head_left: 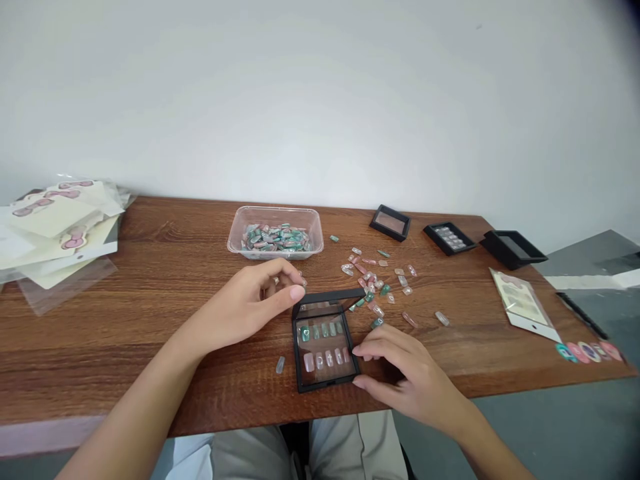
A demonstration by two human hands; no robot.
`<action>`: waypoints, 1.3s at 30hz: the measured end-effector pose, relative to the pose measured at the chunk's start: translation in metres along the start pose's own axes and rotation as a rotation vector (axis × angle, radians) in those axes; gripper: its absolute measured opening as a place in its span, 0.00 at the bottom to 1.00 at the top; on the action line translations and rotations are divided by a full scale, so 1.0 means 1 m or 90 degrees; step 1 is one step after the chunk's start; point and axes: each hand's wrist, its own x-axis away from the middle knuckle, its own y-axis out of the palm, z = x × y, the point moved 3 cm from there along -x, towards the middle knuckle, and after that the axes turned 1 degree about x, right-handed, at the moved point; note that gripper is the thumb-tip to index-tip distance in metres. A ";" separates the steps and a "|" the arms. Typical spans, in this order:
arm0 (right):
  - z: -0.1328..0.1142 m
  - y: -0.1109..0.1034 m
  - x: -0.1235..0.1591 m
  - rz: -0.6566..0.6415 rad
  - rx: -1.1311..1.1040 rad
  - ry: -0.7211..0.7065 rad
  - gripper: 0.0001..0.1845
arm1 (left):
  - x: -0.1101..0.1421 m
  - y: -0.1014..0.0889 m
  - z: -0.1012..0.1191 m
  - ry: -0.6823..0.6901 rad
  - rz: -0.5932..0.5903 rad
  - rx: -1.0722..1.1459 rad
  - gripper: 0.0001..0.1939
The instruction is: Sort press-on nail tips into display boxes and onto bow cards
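Observation:
A black display case lies near the table's front edge, its windowed lid tilted up at the back. Inside are a row of green press-on nails and a row of pink ones. My left hand has its fingers curled, with thumb and forefinger at the lid's left corner. The grip there is partly hidden. My right hand holds the case's right edge with thumb and fingertips. One loose clear nail lies left of the case.
Behind stands a clear plastic tub of nails. Loose nails are scattered right of centre. Further right are black cases, a packaged card, a black pen and round stickers. Bagged cards pile up at left.

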 end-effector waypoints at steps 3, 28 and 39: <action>0.002 0.000 0.002 -0.006 -0.004 0.012 0.11 | -0.002 0.006 -0.001 -0.003 -0.015 0.013 0.18; -0.026 -0.022 -0.013 0.217 0.116 -0.066 0.16 | 0.009 0.013 0.008 0.055 -0.137 -0.181 0.37; -0.021 0.006 0.015 0.216 0.148 -0.075 0.09 | 0.011 0.035 0.010 0.133 -0.199 -0.262 0.45</action>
